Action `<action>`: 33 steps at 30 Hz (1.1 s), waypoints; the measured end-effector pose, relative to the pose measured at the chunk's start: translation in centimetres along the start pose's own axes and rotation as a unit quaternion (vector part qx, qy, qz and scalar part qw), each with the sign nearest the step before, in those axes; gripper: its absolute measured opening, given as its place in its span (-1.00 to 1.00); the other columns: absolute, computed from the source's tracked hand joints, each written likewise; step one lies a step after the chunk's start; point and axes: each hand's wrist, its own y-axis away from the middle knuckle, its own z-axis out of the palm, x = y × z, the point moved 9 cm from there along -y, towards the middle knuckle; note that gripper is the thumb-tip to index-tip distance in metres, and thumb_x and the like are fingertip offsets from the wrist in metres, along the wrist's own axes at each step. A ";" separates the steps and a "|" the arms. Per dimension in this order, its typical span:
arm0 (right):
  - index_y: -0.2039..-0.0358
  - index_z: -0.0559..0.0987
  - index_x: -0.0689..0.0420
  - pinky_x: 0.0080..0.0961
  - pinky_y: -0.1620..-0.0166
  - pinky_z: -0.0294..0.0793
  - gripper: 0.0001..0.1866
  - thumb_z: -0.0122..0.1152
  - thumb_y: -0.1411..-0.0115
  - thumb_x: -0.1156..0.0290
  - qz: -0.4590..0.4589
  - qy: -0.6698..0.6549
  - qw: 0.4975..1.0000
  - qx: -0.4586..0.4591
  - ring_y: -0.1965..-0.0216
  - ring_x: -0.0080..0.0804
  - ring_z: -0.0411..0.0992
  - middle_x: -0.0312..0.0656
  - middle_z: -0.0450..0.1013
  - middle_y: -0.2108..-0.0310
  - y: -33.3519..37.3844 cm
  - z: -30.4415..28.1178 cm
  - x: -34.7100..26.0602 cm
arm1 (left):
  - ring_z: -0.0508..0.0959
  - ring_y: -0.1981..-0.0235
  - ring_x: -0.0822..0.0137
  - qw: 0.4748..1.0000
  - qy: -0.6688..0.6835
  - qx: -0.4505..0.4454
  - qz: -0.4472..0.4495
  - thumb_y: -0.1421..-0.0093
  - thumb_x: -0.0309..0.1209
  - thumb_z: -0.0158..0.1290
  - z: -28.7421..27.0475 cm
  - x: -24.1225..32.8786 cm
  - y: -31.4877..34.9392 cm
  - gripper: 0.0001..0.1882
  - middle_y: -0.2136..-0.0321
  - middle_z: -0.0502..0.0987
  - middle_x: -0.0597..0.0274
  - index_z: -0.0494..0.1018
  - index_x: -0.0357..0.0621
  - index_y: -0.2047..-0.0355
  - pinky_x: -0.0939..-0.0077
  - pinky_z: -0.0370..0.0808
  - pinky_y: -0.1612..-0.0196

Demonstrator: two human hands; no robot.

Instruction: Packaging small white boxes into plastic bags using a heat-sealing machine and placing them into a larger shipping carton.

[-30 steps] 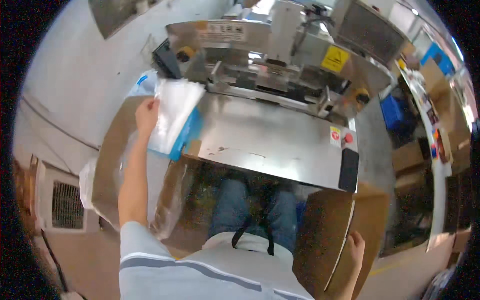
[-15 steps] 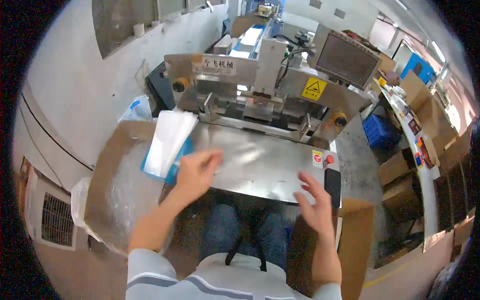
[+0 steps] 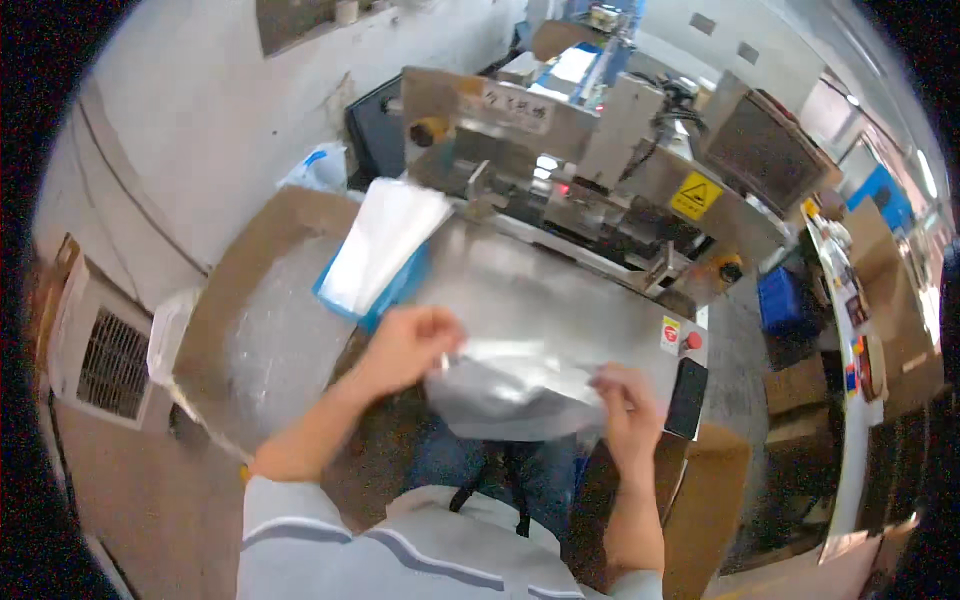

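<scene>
Glossy film (image 3: 520, 400) has come between left hand (image 3: 405, 348) and right hand (image 3: 632, 408) (both pinching its edges).

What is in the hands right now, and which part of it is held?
A thin, shiny plastic film: the left hand has its upper left corner, the right hand its right edge.

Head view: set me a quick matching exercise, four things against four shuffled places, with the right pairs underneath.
Things:
1. thin, shiny silvery-grey sheet
2. white fanned stack
3. black flat rectangular object
4. blue plastic crate

Places:
A. off to the right of the shiny steel tabletop
B. between the left hand and right hand
C. at the tabletop's right front corner
D. on a bright blue surface

Pairs: 1-B, 2-D, 3-C, 4-A
</scene>
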 end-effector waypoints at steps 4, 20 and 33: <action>0.27 0.60 0.29 -0.67 0.37 0.45 -0.91 0.14 -0.24 0.64 0.033 -0.003 0.999 0.010 0.45 -0.59 0.51 -0.23 0.56 0.37 0.6 -1.8 0.9 | 0.51 0.49 0.56 0.983 -0.022 0.177 0.037 -0.29 -0.40 0.08 -11.5 -2.9 -7.1 -0.81 0.41 0.58 0.32 0.54 -0.22 0.15 0.59 0.44 0.48; 0.31 0.56 0.26 -0.66 0.36 0.43 -0.90 0.26 -0.13 0.64 0.035 0.109 0.993 -0.023 0.45 -0.60 0.46 -0.24 0.53 0.45 2.0 -2.1 -0.6 | 0.54 0.01 0.05 0.848 -0.355 0.346 0.190 -0.14 -0.37 0.20 -21.1 -6.0 -11.0 -0.52 0.06 0.55 -0.05 0.46 -0.18 -0.08 0.25 0.44 -0.09; 0.33 0.61 0.19 -0.35 0.28 0.55 -0.88 0.33 -0.09 0.53 0.018 0.073 0.985 -0.152 0.35 -0.12 0.58 -0.07 0.58 0.34 1.5 0.9 -3.4 | 0.50 -0.04 0.13 0.934 -0.114 -0.153 0.301 -0.11 -0.26 0.30 14.1 4.4 3.8 -0.49 0.01 0.51 -0.08 0.47 -0.19 -0.03 0.26 0.43 -0.05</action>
